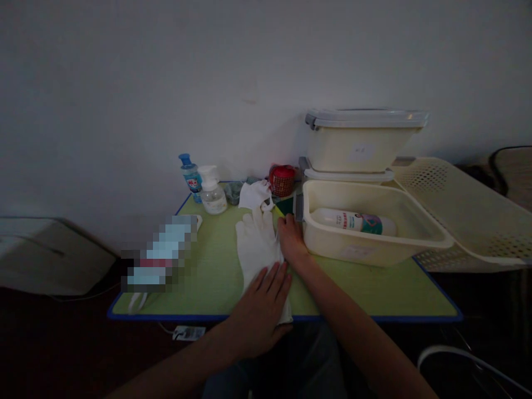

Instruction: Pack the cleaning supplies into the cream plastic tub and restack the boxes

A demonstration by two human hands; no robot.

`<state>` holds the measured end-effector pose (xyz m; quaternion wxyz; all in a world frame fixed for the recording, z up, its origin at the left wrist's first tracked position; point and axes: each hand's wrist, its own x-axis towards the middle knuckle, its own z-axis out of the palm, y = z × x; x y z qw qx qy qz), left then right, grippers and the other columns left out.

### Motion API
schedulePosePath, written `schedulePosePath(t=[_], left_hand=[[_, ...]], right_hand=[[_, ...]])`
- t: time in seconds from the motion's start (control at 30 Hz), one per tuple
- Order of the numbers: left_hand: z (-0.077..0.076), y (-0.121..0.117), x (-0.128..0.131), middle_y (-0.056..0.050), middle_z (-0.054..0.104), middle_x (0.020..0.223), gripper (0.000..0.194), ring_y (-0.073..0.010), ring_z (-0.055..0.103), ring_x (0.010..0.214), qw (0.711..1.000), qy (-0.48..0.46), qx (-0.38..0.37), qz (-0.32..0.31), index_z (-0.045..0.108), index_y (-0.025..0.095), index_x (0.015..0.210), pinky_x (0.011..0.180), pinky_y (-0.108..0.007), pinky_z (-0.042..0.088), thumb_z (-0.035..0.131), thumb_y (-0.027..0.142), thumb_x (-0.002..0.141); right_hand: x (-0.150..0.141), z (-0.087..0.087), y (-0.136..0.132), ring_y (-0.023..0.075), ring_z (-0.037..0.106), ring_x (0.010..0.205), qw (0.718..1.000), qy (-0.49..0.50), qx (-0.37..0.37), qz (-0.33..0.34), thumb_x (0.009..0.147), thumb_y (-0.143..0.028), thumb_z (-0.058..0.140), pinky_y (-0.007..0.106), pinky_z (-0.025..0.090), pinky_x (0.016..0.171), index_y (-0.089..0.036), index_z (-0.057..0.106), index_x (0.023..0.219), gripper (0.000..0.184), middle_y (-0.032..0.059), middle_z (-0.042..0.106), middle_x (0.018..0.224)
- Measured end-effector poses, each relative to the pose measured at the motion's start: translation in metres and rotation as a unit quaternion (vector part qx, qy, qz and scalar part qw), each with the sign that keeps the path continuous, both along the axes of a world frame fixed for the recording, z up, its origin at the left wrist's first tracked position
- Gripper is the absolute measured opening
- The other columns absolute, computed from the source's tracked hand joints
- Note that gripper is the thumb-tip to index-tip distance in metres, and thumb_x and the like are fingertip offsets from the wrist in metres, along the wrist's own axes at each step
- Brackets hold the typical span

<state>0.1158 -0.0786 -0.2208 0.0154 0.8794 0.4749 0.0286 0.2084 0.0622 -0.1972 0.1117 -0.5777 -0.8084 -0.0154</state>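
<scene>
Resting a palm on a white glove [258,249] at the green table [216,266].
The left hand [261,310] lies flat over the cuff end, fingers extended, gripping nothing; the right hand [291,238] is curled by the glove's right edge, just beside the cream bin [332,246], and in this dim light I cannot tell whether it pinches fabric. Flattening probably goes best with light, even palm pressure, so no crease gets pressed in. The glove extends beyond the left palm, its fingers pointing towards the wall [249,66].
</scene>
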Motion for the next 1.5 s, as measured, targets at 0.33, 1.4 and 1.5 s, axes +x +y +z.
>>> schedulePosePath(t=[0.33,1.4,1.5], left_hand=[[0.012,0.001,-0.001,-0.016,0.007,0.149,0.07,-0.0271,0.003,0.137,0.999,0.003,-0.04,-0.002,0.015,0.01,0.141,0.112,-0.042,0.012,0.041,0.044,0.087],[0.004,-0.007,-0.001,-0.015,0.025,0.147,0.064,-0.0273,0.021,0.135,0.997,-0.063,-0.033,0.001,0.016,0.011,0.142,0.112,-0.043,0.011,0.03,0.045,0.089],[0.003,-0.011,-0.002,-0.018,0.025,0.146,0.074,-0.0289,0.021,0.135,0.996,-0.078,-0.033,-0.011,0.016,0.009,0.142,0.111,-0.043,0.016,0.034,0.054,0.085]], right_hand=[[0.009,-0.004,-0.001,0.0201,0.052,0.093,0.995,0.074,0.024,0.067,0.076,0.003,0.037,0.033,0.042,0.086,-0.011,0.06,0.098,0.035,0.0141,0.053,0.108],[-0.037,-0.02,-0.013,0.025,0.025,0.134,0.938,0.02,-0.043,0.343,0.09,-0.045,0.037,0.04,0.027,0.109,-0.001,0.034,0.134,0.063,0.0191,0.028,0.143],[-0.036,-0.02,-0.011,0.0248,0.023,0.134,0.935,0.024,-0.046,0.352,0.09,-0.045,0.036,0.04,0.026,0.11,0.0,0.034,0.134,0.063,0.0201,0.027,0.143]])
